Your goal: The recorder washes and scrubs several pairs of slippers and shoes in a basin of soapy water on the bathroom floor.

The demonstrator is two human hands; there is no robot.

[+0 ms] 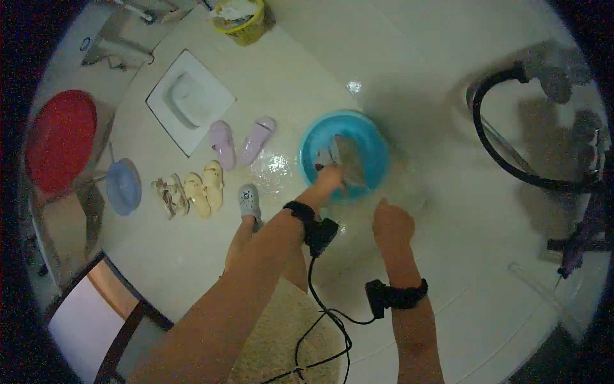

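Note:
A round blue basin (309,136) stands on the wet floor in front of me. Inside it is a grey and tan item (350,163) that looks like a shoe, somewhat blurred. My left hand (329,178) reaches over the near rim and is closed on this item's near-left side. Just outside the basin, at its lower right, my right hand (393,225) hovers with its fingers curled in. Whether anything is in that hand is hidden. Both wrists wear black straps with small boxes, joined to a black cable (329,312).
Lilac slippers (222,144), cream clogs (212,184) and sandals (170,195) lie left of the basin. Behind them is a squat toilet (185,96). A yellow basket (246,29) stands at the back. Red (62,141) and pale blue basins (123,187) are far left; a black hose (489,150) loops at right.

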